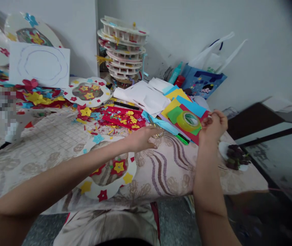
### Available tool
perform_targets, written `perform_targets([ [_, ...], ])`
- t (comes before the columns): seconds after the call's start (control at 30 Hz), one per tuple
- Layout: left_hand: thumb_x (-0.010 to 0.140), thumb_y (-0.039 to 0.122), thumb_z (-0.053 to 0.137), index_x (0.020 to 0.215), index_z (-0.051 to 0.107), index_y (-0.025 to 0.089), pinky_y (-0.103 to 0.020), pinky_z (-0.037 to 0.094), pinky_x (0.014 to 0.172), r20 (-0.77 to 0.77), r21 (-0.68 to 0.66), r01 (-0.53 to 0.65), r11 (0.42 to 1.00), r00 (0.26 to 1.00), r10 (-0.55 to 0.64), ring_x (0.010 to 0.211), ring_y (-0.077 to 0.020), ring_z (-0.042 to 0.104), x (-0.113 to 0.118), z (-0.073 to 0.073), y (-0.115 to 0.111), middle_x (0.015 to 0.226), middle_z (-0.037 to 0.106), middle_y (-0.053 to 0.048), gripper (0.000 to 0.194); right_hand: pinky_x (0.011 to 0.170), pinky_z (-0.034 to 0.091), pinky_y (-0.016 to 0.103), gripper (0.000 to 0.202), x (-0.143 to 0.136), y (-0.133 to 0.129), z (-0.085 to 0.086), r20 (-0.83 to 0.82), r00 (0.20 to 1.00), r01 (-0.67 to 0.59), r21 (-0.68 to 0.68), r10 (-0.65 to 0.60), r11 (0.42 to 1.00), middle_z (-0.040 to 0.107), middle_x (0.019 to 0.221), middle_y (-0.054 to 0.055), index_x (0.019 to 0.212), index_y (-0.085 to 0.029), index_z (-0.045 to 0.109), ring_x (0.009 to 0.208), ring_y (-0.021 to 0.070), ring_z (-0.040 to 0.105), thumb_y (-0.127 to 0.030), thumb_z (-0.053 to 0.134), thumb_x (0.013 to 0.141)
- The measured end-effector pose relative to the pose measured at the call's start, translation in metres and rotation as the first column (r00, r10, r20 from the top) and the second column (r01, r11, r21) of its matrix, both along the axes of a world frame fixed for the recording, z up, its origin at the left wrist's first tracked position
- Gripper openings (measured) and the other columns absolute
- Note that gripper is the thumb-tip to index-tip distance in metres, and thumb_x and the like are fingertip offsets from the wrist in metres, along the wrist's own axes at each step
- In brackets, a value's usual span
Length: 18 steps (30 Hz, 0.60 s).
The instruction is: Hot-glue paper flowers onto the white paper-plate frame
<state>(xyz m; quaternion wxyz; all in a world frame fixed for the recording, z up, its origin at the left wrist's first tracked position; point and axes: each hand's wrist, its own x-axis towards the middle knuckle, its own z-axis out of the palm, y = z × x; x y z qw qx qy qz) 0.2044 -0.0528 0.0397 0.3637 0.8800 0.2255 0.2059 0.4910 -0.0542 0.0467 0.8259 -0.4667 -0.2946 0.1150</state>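
Over the tabletop (166, 181), seemingly reached for scissors (158, 135) with loose left hand (143, 138); likely needed gripping next. Couldn't tell hold of right hand (214, 125).

Gold scissors (158, 135), yellow tape (183, 123), brown-striped tablecloth (171, 171)

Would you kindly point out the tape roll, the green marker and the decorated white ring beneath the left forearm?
Tape roll (187, 127), head view: lower yellow side.
Green marker (183, 138), head view: mid-length.
White ring (133, 167), head view: right rim.
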Motion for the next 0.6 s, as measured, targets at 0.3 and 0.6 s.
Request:
perform_targets([
  [0.3, 0.084, 0.022, 0.043, 0.066, 0.066, 0.014, -0.027, 0.04, 0.058, -0.098, 0.09, -0.3, 0.95, 0.946, 0.308, 0.057, -0.0147, 0.056, -0.002, 0.012, 0.008, 0.057, 0.061, -0.004, 0.031, 0.036, 0.027, 0.017, 0.02, -0.111, -0.011, -0.019, -0.097, 0.69, -0.696, -0.363, 0.717, 0.62, 0.061, 0.074, -0.002, 0.083, -0.02, 0.062, 0.045, 0.0043, 0.045, -0.033, 0.069, 0.07],
  [0.6, 0.078, 0.017, 0.049, 0.069, 0.063, 0.014, -0.019, 0.042, 0.049, -0.02, -0.1, -0.26, 0.961, 0.966, 0.259, 0.047, -0.0098, 0.058, 0.002, 0.004, 0.015, 0.052, 0.062, 0.001, 0.017, 0.037, 0.03, 0.019, 0.029, -0.119, -0.015, -0.028, -0.023, 0.619, -0.718, -0.422, 0.785, 0.554, 0.062, 0.079, -0.001, 0.088, -0.021, 0.061, 0.044, 0.0042, 0.045, -0.048, 0.062, 0.078],
])
